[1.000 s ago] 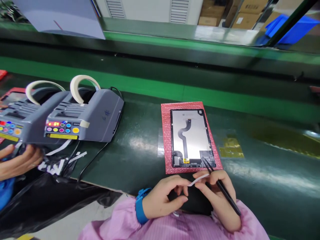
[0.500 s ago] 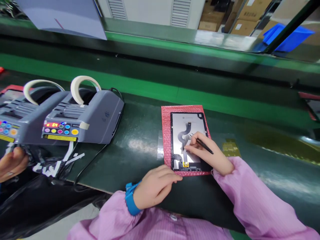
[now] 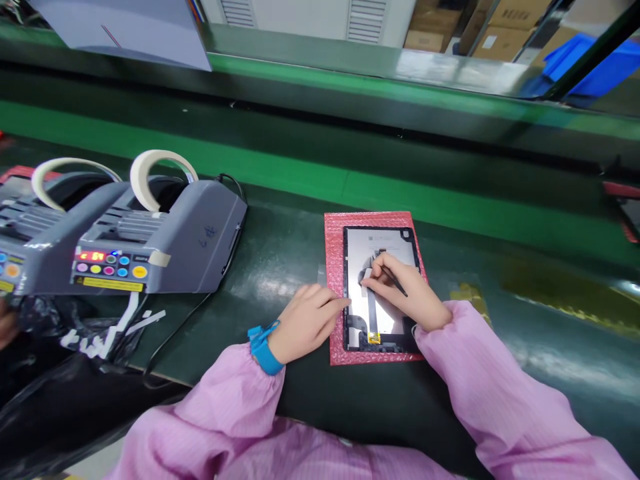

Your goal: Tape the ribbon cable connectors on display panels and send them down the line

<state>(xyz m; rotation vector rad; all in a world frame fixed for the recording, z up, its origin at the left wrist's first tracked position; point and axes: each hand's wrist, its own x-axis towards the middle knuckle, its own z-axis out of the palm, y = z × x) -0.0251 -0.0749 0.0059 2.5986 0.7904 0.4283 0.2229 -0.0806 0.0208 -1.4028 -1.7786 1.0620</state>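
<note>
A tablet screen panel (image 3: 359, 250), silver-backed with a black frame, lies on a red bubble-wrap sheet (image 3: 335, 267). Down its middle runs a grey flex cable (image 3: 372, 313) ending near a yellow tape patch (image 3: 374, 338). My right hand (image 3: 413, 297) is closed over the panel, gripping slim black tweezers (image 3: 401, 287) between the fingers. At its fingertips is a small white strip (image 3: 367, 274) against the cable; part of the cable is hidden by the hand. My left hand (image 3: 307, 320) has its fingers stretched out, fingertips at the panel's left edge, holding nothing.
Two grey tape dispensers (image 3: 195, 233) with white tape rolls stand on the left of the green bench (image 3: 280, 247). Cut tape strips (image 3: 117, 327) and a black cable lie before them. Another person's hand (image 3: 7, 323) shows at far left. Amber film (image 3: 470, 298) lies right.
My left hand has moved up from the panel's lower edge to its left side. My right hand has shifted slightly up and left along the cable, still gripping the tweezers.
</note>
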